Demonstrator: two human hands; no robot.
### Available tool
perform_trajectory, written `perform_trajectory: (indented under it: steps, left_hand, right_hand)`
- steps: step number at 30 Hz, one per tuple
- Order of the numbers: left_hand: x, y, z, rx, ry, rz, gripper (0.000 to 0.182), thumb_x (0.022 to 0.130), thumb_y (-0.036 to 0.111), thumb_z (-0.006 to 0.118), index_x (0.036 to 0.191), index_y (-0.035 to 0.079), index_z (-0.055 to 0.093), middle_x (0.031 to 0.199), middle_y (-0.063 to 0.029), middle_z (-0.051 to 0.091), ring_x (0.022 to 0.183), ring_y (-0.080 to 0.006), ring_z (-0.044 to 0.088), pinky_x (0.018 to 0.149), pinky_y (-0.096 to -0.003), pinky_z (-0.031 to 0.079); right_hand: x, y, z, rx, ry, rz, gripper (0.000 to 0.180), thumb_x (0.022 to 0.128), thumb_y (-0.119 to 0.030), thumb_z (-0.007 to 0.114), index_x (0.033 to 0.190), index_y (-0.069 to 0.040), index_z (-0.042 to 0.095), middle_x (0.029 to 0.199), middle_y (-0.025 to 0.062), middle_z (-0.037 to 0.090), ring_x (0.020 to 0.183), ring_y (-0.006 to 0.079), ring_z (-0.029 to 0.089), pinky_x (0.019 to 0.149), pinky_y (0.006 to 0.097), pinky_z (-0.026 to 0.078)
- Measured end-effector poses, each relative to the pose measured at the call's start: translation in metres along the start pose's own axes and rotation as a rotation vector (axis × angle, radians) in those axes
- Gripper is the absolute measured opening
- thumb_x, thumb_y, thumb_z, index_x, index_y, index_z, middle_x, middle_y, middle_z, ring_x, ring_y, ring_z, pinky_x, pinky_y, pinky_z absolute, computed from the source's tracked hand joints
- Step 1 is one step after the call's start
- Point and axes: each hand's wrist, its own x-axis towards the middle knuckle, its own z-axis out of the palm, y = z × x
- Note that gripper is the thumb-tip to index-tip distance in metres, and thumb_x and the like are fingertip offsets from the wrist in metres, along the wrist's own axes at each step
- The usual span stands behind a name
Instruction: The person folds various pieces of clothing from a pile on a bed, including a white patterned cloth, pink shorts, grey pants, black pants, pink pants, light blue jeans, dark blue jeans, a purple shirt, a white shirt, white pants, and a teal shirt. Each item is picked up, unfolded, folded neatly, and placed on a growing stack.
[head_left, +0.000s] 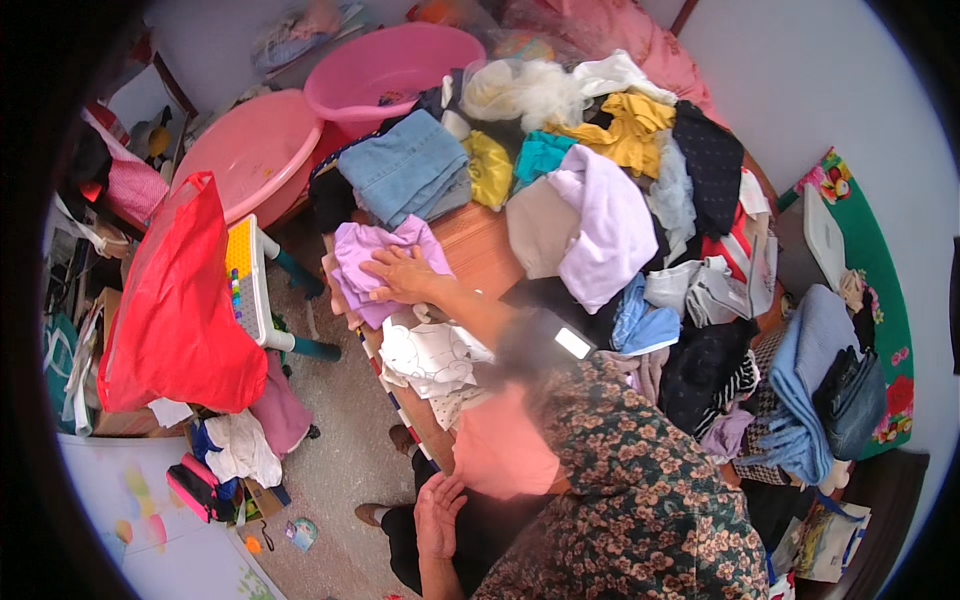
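My right hand lies flat, fingers spread, on a folded lavender garment at the edge of the bed. Below that forearm is a white garment with a line-drawn print. A peach-coloured cloth lies by my lap, partly covered by the flowered sleeve. My left hand is held up beside its lower left corner, palm showing and nothing in it; whether the fingertips touch the cloth I cannot tell. Folded blue denim sits just beyond the lavender garment.
Heaped clothes include a pale lilac garment, a yellow garment and a blue knit. Two pink basins stand at the far left. A red bag rests beside a small stool. My shoes are on the floor.
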Motion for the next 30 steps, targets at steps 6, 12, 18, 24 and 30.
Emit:
perform_trajectory:
  steps: [6,12,18,24,30]
  left_hand:
    - [-0.012,0.004,0.016,0.099,-0.038,0.048,0.047,0.101,0.038,0.043,0.131,0.002,0.047,0.121,-0.0138,0.059,0.110,-0.0232,0.058,0.090,-0.0363,0.049]
    - [-0.029,0.006,0.056,0.228,-0.130,0.073,0.041,0.101,0.031,0.045,0.130,0.002,0.047,0.120,-0.0138,0.059,0.109,-0.0224,0.059,0.090,-0.0367,0.049]
    - [-0.054,0.022,0.075,0.305,-0.187,0.201,0.036,0.100,0.025,0.048,0.127,0.001,0.049,0.117,-0.0127,0.061,0.104,-0.0203,0.061,0.087,-0.0334,0.051]
    - [-0.066,0.014,0.090,0.250,-0.295,0.290,0.035,0.101,0.026,0.047,0.125,0.001,0.051,0.119,-0.0127,0.060,0.108,-0.0207,0.060,0.087,-0.0341,0.050]
    - [-0.070,0.023,0.114,0.443,-0.258,0.397,0.034,0.099,0.023,0.050,0.125,0.001,0.050,0.115,-0.0101,0.061,0.102,-0.0155,0.061,0.084,-0.0294,0.051]
  right_hand:
    - [-0.150,0.036,-0.073,-0.542,0.272,0.163,0.084,0.072,-0.044,0.076,0.141,-0.010,0.041,0.142,0.0166,0.041,0.137,0.0342,0.031,0.104,0.0607,0.028]
    - [-0.263,0.100,-0.135,-0.996,0.214,0.260,0.057,0.083,-0.013,0.057,0.139,-0.019,0.046,0.143,0.0092,0.044,0.135,0.0257,0.037,0.100,0.0589,0.029]
    - [-0.268,0.159,-0.251,-0.264,1.071,0.512,0.059,0.070,0.010,0.061,0.126,-0.007,0.057,0.115,0.0256,0.059,0.106,0.0421,0.057,0.093,0.0419,0.047]
    - [-0.263,0.159,-0.283,1.155,0.868,0.685,0.043,0.080,0.008,0.061,0.123,0.003,0.057,0.107,0.0177,0.066,0.092,0.0306,0.066,0.078,0.0437,0.055]
    - [-0.242,0.039,-0.306,1.443,0.404,0.209,0.036,0.085,0.008,0.055,0.121,0.004,0.058,0.116,0.0197,0.063,0.103,0.0300,0.063,0.092,0.0419,0.053]
